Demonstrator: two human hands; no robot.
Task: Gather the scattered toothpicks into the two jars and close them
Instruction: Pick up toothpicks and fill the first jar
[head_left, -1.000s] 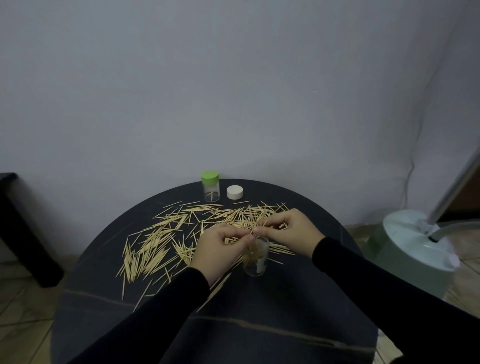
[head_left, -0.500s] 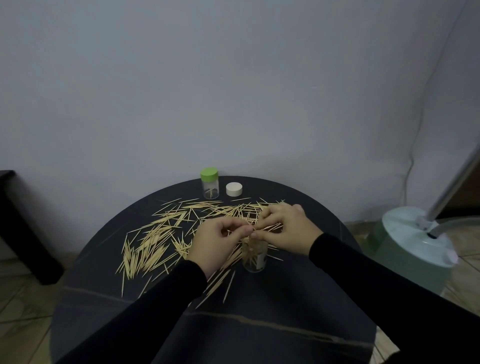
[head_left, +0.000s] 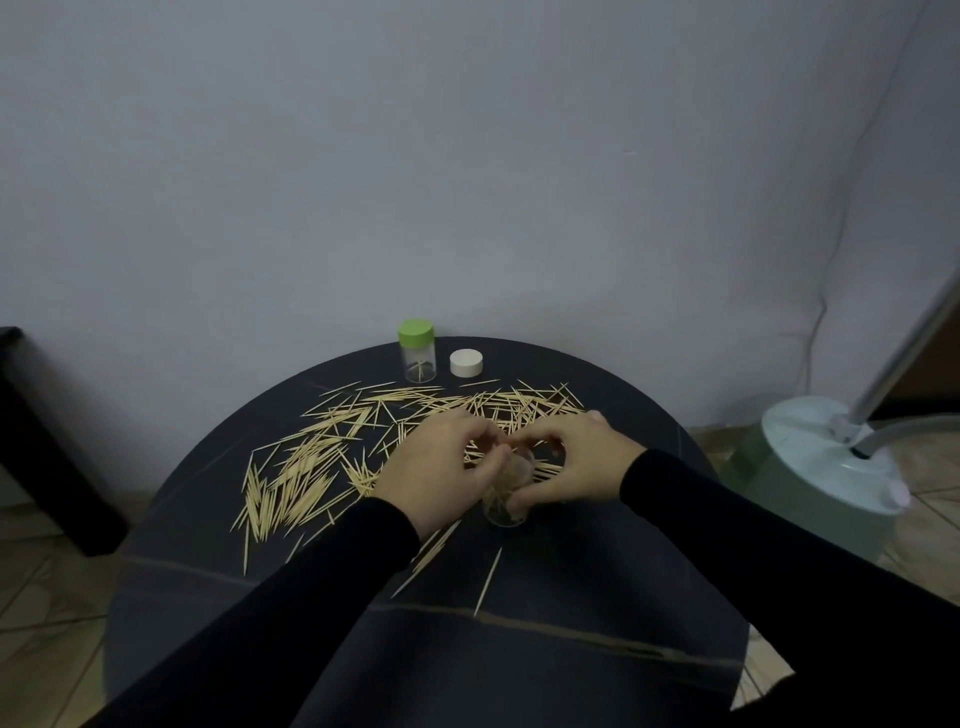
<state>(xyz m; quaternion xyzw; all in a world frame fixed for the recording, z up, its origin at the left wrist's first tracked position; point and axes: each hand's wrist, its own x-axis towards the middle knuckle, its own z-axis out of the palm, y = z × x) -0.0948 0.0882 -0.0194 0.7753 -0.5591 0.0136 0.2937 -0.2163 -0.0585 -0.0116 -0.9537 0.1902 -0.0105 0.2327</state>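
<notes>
Many toothpicks (head_left: 306, 467) lie scattered over the round dark table (head_left: 545, 582). An open clear jar (head_left: 511, 491) holding toothpicks stands upright in the middle. My right hand (head_left: 571, 465) curls round the jar, thumb low on its side. My left hand (head_left: 441, 470) has curled fingers at the jar's mouth, pinching toothpicks there; the bundle is mostly hidden. A second clear jar with a green lid (head_left: 417, 351) stands at the far edge, beside a loose white lid (head_left: 466, 362).
A pale green fan base (head_left: 826, 462) with a metal pole stands on the floor to the right. A dark piece of furniture (head_left: 47, 452) stands at the left. The wall runs close behind the table. A few stray toothpicks (head_left: 488, 579) lie in front of the jar.
My right hand has dropped from the jar's mouth to grip its side. My left hand has stayed at the mouth with the toothpicks. A few toothpicks have fallen in front of the jar.
</notes>
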